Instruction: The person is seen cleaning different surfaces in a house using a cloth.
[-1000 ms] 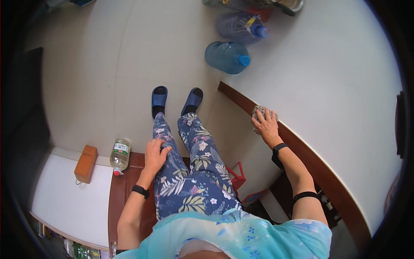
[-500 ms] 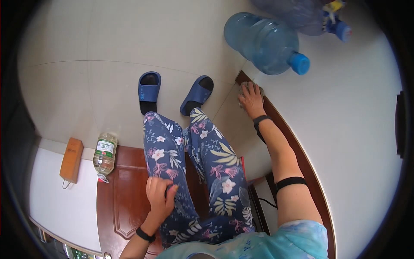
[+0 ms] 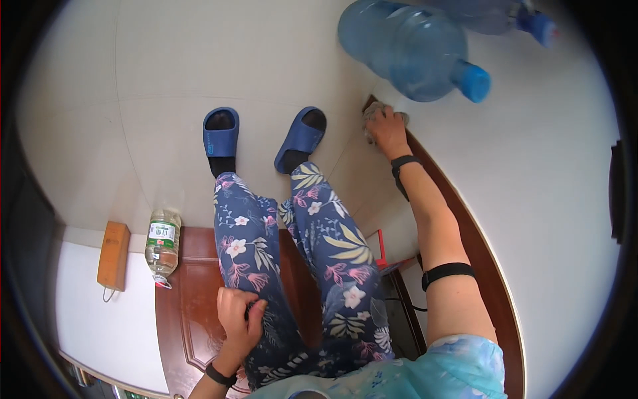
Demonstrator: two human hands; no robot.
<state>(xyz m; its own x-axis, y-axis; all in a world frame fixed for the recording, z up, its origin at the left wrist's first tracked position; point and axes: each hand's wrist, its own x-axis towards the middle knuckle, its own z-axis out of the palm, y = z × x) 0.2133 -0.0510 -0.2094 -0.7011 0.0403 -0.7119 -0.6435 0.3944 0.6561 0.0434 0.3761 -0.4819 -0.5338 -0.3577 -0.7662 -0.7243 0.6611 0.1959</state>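
Note:
My right hand (image 3: 389,126) is closed on a greyish cloth (image 3: 369,130) against the far end of a brown wooden strip (image 3: 473,263) bordering a white wall-like surface (image 3: 545,206). Just beyond it stands a large blue water bottle (image 3: 425,53); the cloth is partly hidden by my fingers. My left hand (image 3: 239,316) rests on my left thigh in flowered trousers (image 3: 246,246), fingers bent, thumb apart, with nothing visible in it.
Blue slippers (image 3: 220,136) are on my feet on pale tiles (image 3: 86,120). A second bottle (image 3: 485,16) is behind the first. An oil bottle (image 3: 161,243) and orange block (image 3: 113,256) stand left by a wooden panel (image 3: 186,292). A red frame (image 3: 380,246) is beside my right leg.
My right hand with the cloth has slid forward along the strip toward the water bottles. My left hand has moved back along my thigh, fingers more bent. The view has shifted.

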